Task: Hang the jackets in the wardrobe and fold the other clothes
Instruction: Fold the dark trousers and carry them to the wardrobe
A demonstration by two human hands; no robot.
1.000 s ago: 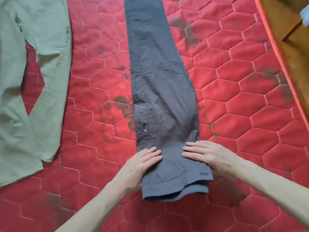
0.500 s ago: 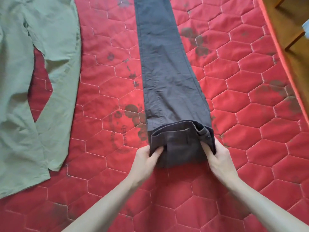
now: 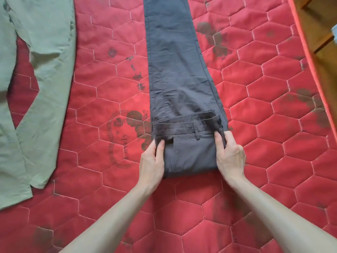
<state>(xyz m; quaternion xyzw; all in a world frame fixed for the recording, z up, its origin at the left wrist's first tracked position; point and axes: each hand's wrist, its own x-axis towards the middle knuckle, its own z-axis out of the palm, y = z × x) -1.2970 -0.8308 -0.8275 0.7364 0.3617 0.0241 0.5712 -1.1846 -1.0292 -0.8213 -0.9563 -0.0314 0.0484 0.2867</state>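
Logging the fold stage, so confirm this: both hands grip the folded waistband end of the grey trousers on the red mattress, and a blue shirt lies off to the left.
One detail is wrong: the garment on the left is pale green, not blue, as the head view shows. The rest stands: the left hand and right hand grip the folded waistband end of the grey trousers on the red mattress.

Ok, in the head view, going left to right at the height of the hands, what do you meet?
Green garment → bare red quilted mattress → left hand gripping the fold → folded waistband end of the grey trousers → right hand gripping its other edge → more mattress.
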